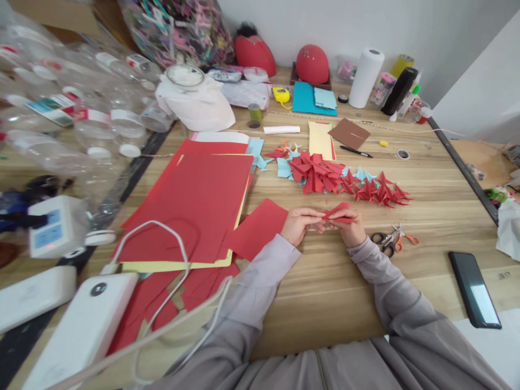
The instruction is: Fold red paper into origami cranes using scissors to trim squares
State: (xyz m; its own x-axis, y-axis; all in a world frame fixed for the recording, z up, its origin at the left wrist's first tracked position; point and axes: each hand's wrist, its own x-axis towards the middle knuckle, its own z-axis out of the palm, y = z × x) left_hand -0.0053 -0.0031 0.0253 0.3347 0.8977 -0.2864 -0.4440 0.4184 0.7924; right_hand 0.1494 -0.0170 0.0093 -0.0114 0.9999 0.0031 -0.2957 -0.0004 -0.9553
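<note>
Between both hands is a small folded piece of red paper (340, 210), held a little above the wooden table (320, 303). My left hand (299, 225) pinches its left end with the fingertips. My right hand (350, 226) grips the other end, thumb and fingers closed on it. A cut sheet of red paper (260, 230) lies beside my left wrist. Just beyond the hands rests a heap of folded red paper pieces (319, 173) with pointed tips, mixed with light blue ones (359, 174). Two pairs of scissors (396, 238) lie right of my right hand.
Large red sheets (195, 200) are stacked at left, near a white power bank (87, 325) with a looping cable (179, 244). Plastic bottles (93, 124) crowd the far left. A phone (474, 290) lies at right. A paper roll (366, 78) stands at the back.
</note>
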